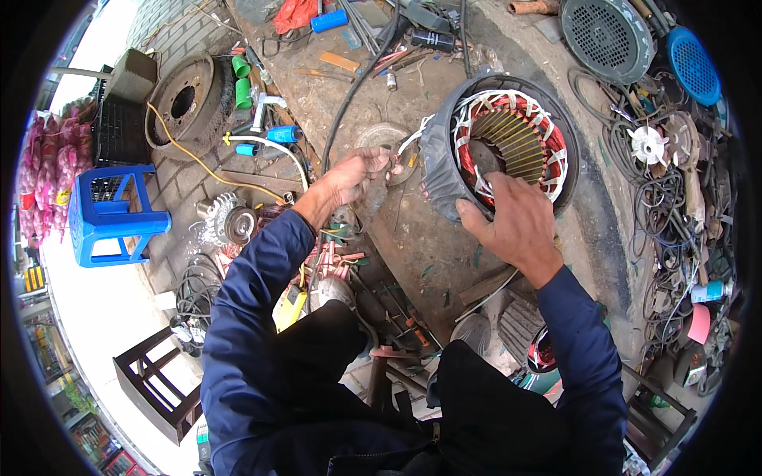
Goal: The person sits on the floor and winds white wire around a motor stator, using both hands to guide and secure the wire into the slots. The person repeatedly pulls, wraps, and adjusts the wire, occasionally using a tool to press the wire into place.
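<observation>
A motor stator in a dark round housing stands on the worn board, its opening upward. Red windings bound with white lacing ring its slotted core. White-sleeved lead wires come out of its left side, with bare copper ends beside my left hand. The fingers of that hand are pinched together on the wire ends. My right hand lies over the near rim of the stator, thumb at the outer wall and fingers bent over the inside; its fingertips are partly hidden.
A worn board lies under the stator. A black cable crosses it. At the left are a wheel rim, a blue stool and a gear. Tangled cables and a fan cover lie right.
</observation>
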Demonstrator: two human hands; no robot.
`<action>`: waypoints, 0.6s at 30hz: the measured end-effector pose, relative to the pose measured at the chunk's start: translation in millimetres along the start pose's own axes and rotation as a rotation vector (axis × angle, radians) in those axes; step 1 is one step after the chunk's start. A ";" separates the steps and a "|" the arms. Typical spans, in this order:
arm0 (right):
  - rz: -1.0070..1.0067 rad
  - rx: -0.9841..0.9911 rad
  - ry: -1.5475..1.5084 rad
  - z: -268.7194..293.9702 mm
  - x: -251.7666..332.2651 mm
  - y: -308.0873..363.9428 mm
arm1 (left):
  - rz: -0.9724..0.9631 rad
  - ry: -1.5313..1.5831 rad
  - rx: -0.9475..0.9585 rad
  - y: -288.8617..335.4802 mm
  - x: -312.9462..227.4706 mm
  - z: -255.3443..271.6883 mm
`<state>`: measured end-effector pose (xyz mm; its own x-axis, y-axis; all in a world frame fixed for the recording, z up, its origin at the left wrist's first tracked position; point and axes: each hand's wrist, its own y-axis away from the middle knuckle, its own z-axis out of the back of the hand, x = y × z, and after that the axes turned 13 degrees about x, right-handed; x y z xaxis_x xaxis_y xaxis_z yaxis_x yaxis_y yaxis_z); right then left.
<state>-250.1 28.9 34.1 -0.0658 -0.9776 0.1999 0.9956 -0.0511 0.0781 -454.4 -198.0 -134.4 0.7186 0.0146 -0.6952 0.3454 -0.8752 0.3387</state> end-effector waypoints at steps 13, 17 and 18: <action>0.024 -0.082 0.048 -3.2 0.0 -1.0 | -0.142 -0.851 -0.324 -1.2 -10.2 3.0; 0.026 -0.079 0.050 -3.0 -0.2 -1.1 | -0.059 -0.831 -0.310 -4.1 -11.5 -0.9; 0.033 -0.085 0.053 -3.0 -0.6 -1.2 | -0.042 -0.809 -0.295 -6.2 -11.3 -2.0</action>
<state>-251.1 29.0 31.0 -0.0320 -0.9883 0.1491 0.9994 -0.0340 -0.0112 -463.4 -191.8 -127.3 0.0896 -0.4032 -0.9107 0.5854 -0.7184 0.3757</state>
